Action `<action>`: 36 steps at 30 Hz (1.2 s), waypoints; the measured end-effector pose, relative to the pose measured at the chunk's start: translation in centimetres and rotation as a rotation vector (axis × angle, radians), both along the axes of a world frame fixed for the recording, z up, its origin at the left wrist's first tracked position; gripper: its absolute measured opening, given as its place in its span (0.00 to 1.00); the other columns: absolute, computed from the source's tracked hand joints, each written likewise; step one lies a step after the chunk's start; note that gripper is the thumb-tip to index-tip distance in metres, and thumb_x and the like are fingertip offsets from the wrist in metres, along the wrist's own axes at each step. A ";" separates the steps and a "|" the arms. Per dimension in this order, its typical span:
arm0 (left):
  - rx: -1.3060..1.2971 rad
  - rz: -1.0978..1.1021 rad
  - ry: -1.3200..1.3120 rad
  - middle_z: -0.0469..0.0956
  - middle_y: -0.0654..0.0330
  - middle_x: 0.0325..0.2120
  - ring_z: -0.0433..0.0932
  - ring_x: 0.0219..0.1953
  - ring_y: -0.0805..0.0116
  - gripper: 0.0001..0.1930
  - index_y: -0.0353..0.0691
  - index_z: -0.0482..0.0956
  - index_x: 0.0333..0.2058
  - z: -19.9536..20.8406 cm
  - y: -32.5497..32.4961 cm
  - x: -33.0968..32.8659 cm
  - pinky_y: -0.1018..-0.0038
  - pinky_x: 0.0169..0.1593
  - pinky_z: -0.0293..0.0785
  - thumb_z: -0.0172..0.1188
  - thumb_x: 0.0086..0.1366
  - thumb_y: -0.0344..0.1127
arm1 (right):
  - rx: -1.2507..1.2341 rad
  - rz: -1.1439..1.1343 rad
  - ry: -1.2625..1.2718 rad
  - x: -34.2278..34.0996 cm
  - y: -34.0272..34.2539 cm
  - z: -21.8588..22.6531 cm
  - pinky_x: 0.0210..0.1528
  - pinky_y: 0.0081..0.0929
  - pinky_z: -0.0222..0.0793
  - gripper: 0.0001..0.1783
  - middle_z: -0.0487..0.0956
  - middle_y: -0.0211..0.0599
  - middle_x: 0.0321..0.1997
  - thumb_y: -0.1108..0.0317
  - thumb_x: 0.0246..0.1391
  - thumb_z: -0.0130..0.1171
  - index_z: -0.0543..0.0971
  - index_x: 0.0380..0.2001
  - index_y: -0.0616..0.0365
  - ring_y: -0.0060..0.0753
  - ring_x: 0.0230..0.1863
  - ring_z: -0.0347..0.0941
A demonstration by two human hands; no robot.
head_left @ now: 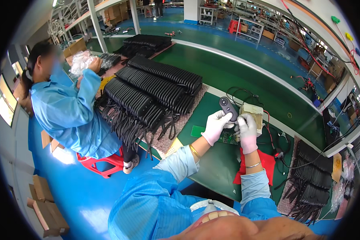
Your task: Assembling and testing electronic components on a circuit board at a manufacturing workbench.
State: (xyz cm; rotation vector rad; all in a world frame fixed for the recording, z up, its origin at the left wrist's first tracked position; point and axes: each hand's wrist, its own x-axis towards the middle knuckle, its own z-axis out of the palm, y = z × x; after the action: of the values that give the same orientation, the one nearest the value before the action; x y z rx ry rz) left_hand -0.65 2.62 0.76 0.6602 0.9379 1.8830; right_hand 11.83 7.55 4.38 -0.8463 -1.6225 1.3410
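Green worktop (212, 172); black strapped items (160, 82) toward left end, red cloth (269, 164) by near edge. Right hand (248, 133): fingers bunched, can't tell if holding anything. Left hand (216, 126): gripping. Cream box (253, 109) near far edge; just left, in left grip: 1 dark handheld device (228, 108).

A glossy blue floor (82, 186) reflects bright patches of light beside a pale wall (13, 154) with a sunlit window (6, 99) at left. White metal posts (97, 26) rise past the green-topped bench (212, 172). Farther back stand a white pillar (192, 10) with a blue base and a white-framed trolley (250, 30); a red plastic stool (104, 163) sits nearer.
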 end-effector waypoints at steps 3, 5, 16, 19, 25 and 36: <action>0.031 -0.011 0.002 0.81 0.58 0.32 0.78 0.28 0.78 0.08 0.32 0.78 0.41 -0.3 0.1 -0.1 0.85 0.35 0.77 0.59 0.67 0.31 | -0.016 0.013 0.019 -0.1 -0.1 -0.1 0.22 0.17 0.63 0.07 0.73 0.32 0.26 0.68 0.61 0.50 0.73 0.37 0.60 0.19 0.21 0.66; 0.062 -0.014 0.001 0.81 0.57 0.32 0.78 0.28 0.77 0.08 0.31 0.78 0.41 -0.4 0.1 -0.2 0.85 0.34 0.78 0.59 0.67 0.31 | -0.033 0.035 0.036 -0.1 0.0 -0.3 0.23 0.17 0.64 0.07 0.73 0.32 0.27 0.68 0.61 0.49 0.73 0.36 0.60 0.18 0.21 0.66; 0.120 -0.073 -0.253 0.81 0.55 0.32 0.79 0.28 0.73 0.08 0.31 0.77 0.41 -1.3 0.3 0.2 0.83 0.35 0.78 0.58 0.67 0.30 | 0.033 0.024 0.053 -0.4 0.2 -1.1 0.23 0.17 0.66 0.07 0.72 0.34 0.26 0.70 0.61 0.47 0.71 0.36 0.62 0.21 0.21 0.67; 0.131 -0.077 -0.163 0.81 0.54 0.33 0.80 0.28 0.71 0.09 0.31 0.77 0.42 -1.4 0.3 -0.2 0.82 0.35 0.79 0.58 0.68 0.31 | 0.082 0.032 -0.029 -0.4 0.7 -1.5 0.25 0.20 0.67 0.08 0.73 0.35 0.26 0.68 0.60 0.49 0.72 0.36 0.62 0.24 0.21 0.68; 0.115 -0.085 -0.023 0.80 0.54 0.33 0.80 0.28 0.71 0.10 0.31 0.75 0.43 -0.3 0.2 0.0 0.80 0.34 0.79 0.57 0.68 0.31 | 0.164 0.094 -0.404 4.3 -0.7 0.8 0.30 0.24 0.71 0.12 0.77 0.39 0.30 0.66 0.58 0.52 0.75 0.40 0.63 0.28 0.24 0.71; 0.088 0.124 0.141 0.79 0.55 0.33 0.78 0.25 0.73 0.09 0.32 0.75 0.44 0.2 0.2 -1.2 0.81 0.30 0.78 0.53 0.69 0.30 | -0.051 -0.678 -1.511 34.9 -14.7 -4.3 0.30 0.48 0.70 0.23 0.80 0.55 0.32 0.60 0.55 0.52 0.71 0.53 0.54 0.59 0.29 0.76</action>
State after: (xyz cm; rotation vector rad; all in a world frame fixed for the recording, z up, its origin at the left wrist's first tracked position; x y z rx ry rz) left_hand -1.89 2.83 0.95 0.8123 1.0095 2.0170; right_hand 46.73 -7.16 0.07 -2.4863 -1.9051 0.0698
